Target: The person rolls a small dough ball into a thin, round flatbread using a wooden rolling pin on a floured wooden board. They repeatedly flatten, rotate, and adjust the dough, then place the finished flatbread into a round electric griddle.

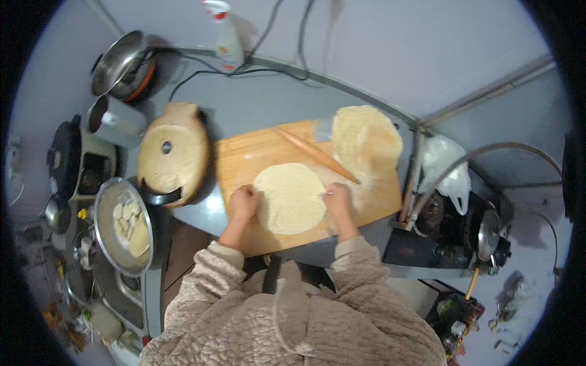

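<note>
A round, flat sheet of rolled dough (290, 199) lies on a wooden board (242, 153) in front of me. My left hand (245, 201) pinches its left edge, the fingers curled in. On the opposite side my right hand (338, 200) grips the right edge between thumb and fingers. Behind the sheet, a tapered wooden rolling pin (316, 153) lies slantwise on the board. More thin rolled dough (366, 137) rests over the board's far right corner, dusted with flour in places.
Left of the board stands a closed electric griddle (171, 142) with a black handle. A metal bowl (98, 228) holding dough pieces (130, 219) is nearer me. A spray bottle (227, 41) and cables stand at the wall. At right are a gas stove (428, 247) and a white plastic bag (446, 167).
</note>
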### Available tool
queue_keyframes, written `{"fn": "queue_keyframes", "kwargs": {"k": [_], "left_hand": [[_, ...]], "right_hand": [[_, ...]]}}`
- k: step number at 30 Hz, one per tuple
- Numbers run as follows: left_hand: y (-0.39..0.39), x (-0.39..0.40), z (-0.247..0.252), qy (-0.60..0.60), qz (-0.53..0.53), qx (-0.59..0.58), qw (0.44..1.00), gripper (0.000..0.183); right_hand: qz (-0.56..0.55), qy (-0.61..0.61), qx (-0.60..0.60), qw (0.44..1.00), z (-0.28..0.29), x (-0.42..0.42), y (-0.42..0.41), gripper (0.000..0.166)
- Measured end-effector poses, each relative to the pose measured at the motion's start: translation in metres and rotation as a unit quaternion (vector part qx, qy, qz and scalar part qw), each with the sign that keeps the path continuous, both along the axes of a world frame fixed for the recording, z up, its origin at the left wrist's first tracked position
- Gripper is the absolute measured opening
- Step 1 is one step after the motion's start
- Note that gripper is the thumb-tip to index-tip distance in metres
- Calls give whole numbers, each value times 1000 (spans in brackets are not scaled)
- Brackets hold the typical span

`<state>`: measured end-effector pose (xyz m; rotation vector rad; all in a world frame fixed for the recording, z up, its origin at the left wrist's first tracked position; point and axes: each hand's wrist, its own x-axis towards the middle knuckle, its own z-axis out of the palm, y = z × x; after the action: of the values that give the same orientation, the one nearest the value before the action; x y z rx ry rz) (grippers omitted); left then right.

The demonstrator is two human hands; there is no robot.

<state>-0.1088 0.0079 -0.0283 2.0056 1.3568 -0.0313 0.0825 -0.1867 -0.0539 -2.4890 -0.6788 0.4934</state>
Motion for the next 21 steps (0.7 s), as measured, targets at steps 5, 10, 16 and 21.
{"fn": "queue_keyframes", "kwargs": {"k": [5, 10, 16, 21], "left_hand": [[-3, -1, -3, -20, 21, -12, 1000, 29], [-7, -13, -25, -105, 44, 37, 993, 30], [-25, -16, -15, -158, 137, 1, 978, 35], [-53, -13, -12, -33, -59, 245, 967, 51]], "right_hand": [[-16, -25, 46, 999, 8, -2, -7, 21], [-35, 144, 253, 956, 79, 11, -72, 25], [-251, -209, 181, 928, 145, 168, -225, 16], [-172, -261, -142, 939, 108, 309, -292, 23]]}}
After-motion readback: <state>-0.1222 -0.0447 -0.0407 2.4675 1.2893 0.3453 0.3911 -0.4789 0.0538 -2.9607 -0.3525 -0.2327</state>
